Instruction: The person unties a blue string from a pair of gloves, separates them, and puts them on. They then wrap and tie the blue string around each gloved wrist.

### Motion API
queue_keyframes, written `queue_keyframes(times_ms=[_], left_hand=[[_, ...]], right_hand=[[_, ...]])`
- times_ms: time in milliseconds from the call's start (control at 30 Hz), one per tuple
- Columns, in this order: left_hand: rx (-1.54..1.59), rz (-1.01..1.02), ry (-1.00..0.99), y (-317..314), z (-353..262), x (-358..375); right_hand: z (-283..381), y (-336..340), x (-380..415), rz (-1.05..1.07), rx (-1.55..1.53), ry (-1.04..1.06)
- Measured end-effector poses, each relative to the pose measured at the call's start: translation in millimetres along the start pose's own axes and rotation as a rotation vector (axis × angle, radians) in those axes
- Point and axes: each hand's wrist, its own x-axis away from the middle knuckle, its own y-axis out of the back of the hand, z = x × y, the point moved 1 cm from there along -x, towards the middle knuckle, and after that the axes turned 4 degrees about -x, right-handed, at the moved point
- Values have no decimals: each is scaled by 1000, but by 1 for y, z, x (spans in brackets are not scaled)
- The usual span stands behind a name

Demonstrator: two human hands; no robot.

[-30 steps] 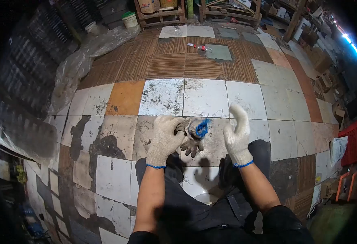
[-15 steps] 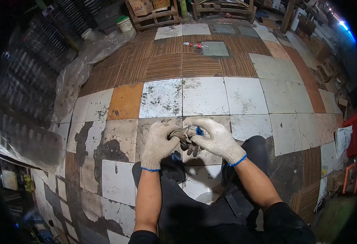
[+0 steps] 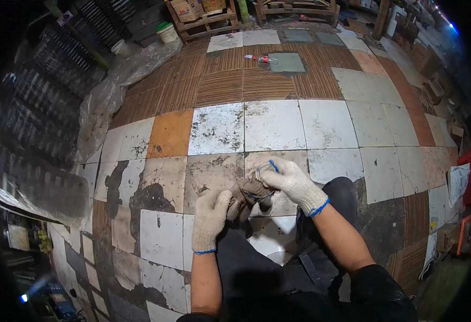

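Note:
Both of my hands wear cream knit gloves with blue cuffs. Between them hangs a dirty grey-brown knit glove (image 3: pixel 257 189) with a blue edge at its top. My right hand (image 3: pixel 286 182) pinches this glove near the blue edge, its fingertips closed on the cloth. Lower and to the left, my left hand (image 3: pixel 212 214) is closed on a darker part of the cloth (image 3: pixel 236 204); whether this is the same glove or a second one I cannot tell. My knees and dark trousers are below the hands.
Worn tiles (image 3: pixel 273 126) cover the floor. A plastic bottle (image 3: pixel 267 59) lies on it farther off. Plastic sheeting (image 3: pixel 98 110) and a lidded bucket (image 3: pixel 166 33) are at the left, wooden pallets (image 3: pixel 208 24) at the back, a red crate (image 3: pixel 469 174) at the right.
My left hand has moved down and slightly right, apart from my right hand. The right hand has turned and lifted the blue edge, and the dirty glove is more spread out.

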Motion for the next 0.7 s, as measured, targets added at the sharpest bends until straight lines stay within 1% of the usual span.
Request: queue_keyframes(times_ms=[67,167,233,267,300,333,400,433,500,533,567,600,700], left_hand=[[158,-60,108,0,-7,7],[383,-17,145,8,-23,16],[119,90,2,18,-30,19],[-15,141,-67,21,-32,20],[-15,140,-77,17,-33,20],[-105,144,-53,17,-36,21],[-280,154,-7,19,-47,25],[-300,138,-8,19,-49,27],[-340,102,-7,17,-52,30],[-221,116,-49,16,-48,31],[-99,128,-91,15,-40,32],[23,140,-134,14,-35,32],[236,203,-200,12,-28,38]], right_hand=[[-4,1,-1,-20,10,9],[-8,7,-3,-59,27,27],[-7,13,-3,-79,53,23],[-8,14,-3,-78,38,56],[-9,13,-4,-77,24,88],[-9,12,-3,-78,10,120],[1,12,1,-102,-39,63],[6,12,2,-116,-63,36],[-8,17,-5,-114,-227,59],[-13,19,-7,-112,-309,69],[-19,23,-5,-118,-362,-22],[-22,23,-5,-130,-381,-8],[-30,21,-8,-157,-457,32]])
